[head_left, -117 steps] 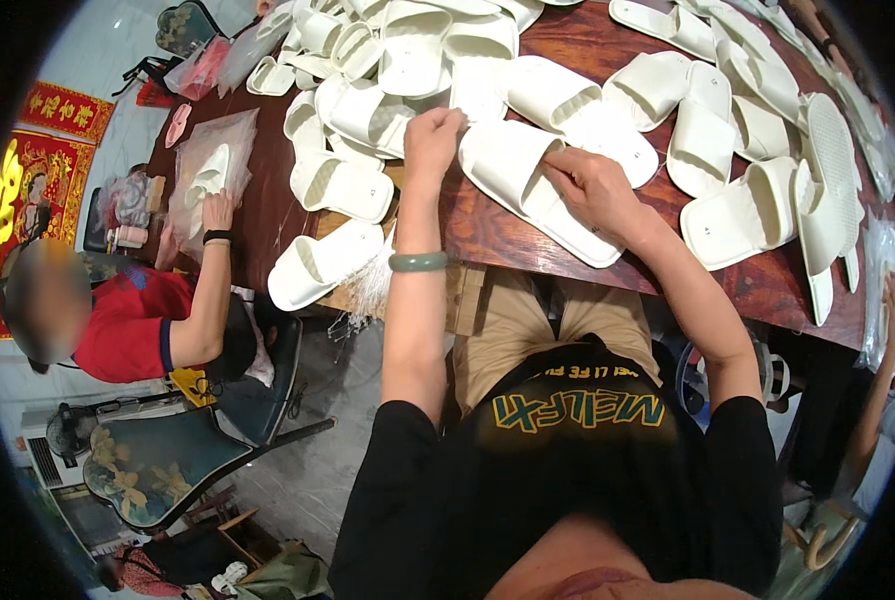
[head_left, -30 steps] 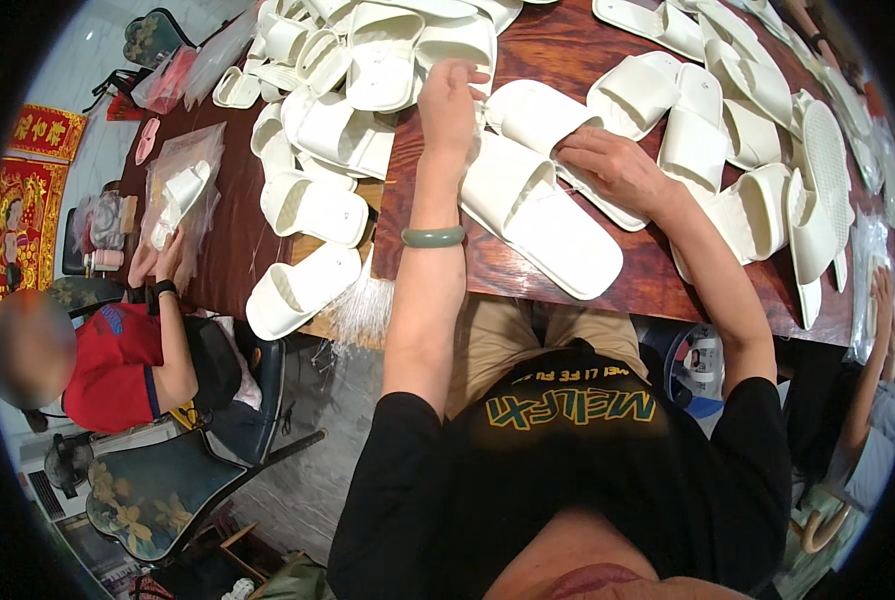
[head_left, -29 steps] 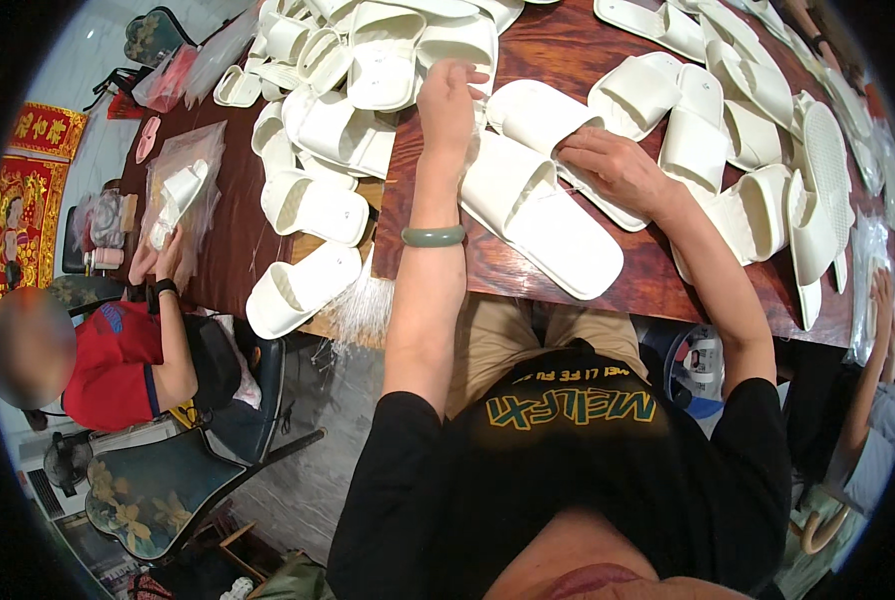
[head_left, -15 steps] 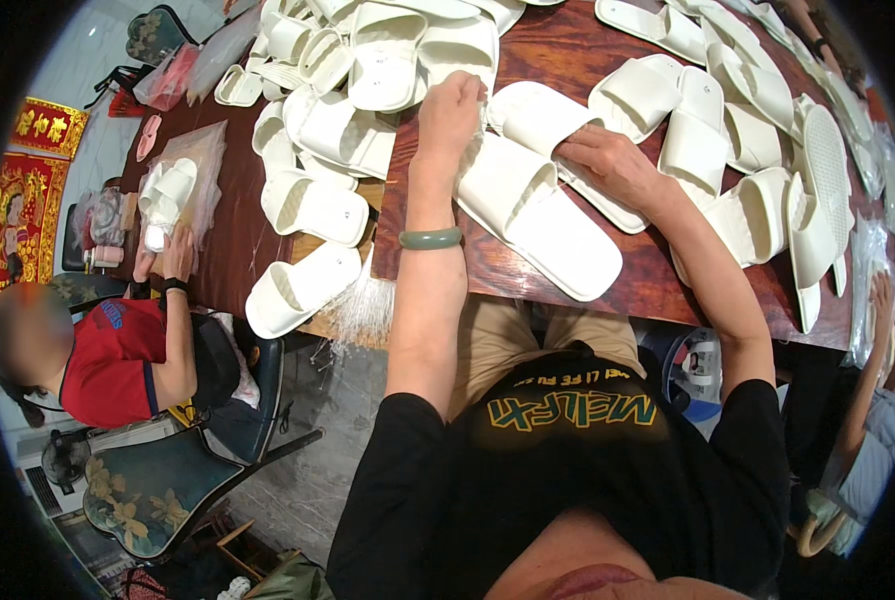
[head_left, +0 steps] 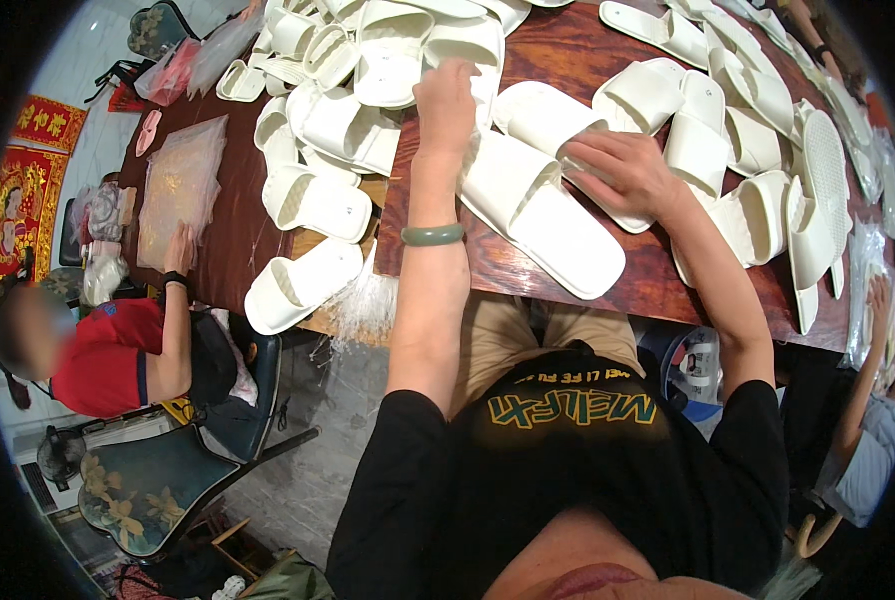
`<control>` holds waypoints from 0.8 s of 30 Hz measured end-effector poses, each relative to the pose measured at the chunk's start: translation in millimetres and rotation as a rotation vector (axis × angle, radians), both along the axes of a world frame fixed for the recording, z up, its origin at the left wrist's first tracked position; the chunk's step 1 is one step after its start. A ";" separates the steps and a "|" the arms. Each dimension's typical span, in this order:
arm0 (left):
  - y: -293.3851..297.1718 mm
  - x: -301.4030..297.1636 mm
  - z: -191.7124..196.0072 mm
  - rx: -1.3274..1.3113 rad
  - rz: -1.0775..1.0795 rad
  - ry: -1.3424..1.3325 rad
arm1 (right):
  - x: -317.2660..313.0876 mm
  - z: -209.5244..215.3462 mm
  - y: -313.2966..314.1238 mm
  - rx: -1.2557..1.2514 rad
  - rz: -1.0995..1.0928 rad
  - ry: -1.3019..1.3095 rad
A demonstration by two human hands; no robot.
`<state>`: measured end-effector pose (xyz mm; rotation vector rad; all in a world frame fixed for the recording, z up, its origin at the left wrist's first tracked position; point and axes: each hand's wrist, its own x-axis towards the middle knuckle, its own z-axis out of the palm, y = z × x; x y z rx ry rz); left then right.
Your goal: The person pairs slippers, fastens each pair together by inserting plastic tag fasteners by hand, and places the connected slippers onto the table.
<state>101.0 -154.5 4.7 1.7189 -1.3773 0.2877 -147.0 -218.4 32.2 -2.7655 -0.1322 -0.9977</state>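
A pair of white slide slippers lies in front of me on the dark red wooden table, the near slipper (head_left: 568, 240) with its sole end toward me and the other slipper (head_left: 543, 115) just beyond it. At the far left end of the near slipper is my left hand (head_left: 446, 105), its fingers closed; what they pinch, if anything, is hidden. Over the toe of the farther slipper hovers my right hand (head_left: 623, 175), fingers stretched out and slightly apart, holding nothing visible. A green bangle (head_left: 433, 235) is on my left wrist.
Piled white slippers (head_left: 343, 125) fill the back left, and more slippers (head_left: 753, 215) lie to the right. A bundle of thin white ties (head_left: 363, 300) hangs at the table edge. A co-worker in red (head_left: 118, 355) sits left beside stacked clear bags (head_left: 178, 190); another person's arm (head_left: 868, 350) shows at right.
My right hand has lifted its fingers off the slipper's strap and straightened them. My left hand has shifted slightly. At left, the co-worker's white slippers are gone from the bag stack.
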 end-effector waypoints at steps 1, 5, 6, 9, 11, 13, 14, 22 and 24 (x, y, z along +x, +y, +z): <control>0.3 0.2 1.7 -0.073 -0.041 0.141 | -1.4 5.2 1.0 -0.003 -0.002 -0.003; 1.2 -13.1 12.6 -0.135 -0.207 0.422 | 26.5 21.0 7.4 0.198 -0.111 -0.251; 3.6 -17.3 14.7 -0.129 -0.218 0.420 | 45.0 24.7 11.0 0.289 -0.105 -0.277; 3.4 -19.9 17.2 -0.076 -0.249 0.477 | 90.0 18.1 13.6 0.526 -0.147 -0.113; 1.4 -19.9 18.3 -0.167 -0.318 0.547 | 100.8 7.5 12.6 0.916 -0.135 -0.082; 4.0 -24.2 18.9 -0.158 -0.349 0.609 | 100.9 2.1 16.7 1.013 -0.142 -0.109; 5.6 -27.6 21.3 -0.154 -0.381 0.678 | 100.0 0.2 18.0 1.106 -0.154 -0.128; 3.8 -32.0 22.0 -0.116 -0.509 0.854 | 101.4 -20.2 -3.4 1.195 -0.139 -0.484; 4.4 -32.2 22.5 -0.114 -0.540 0.893 | 101.3 -17.6 -1.4 1.206 -0.124 -0.489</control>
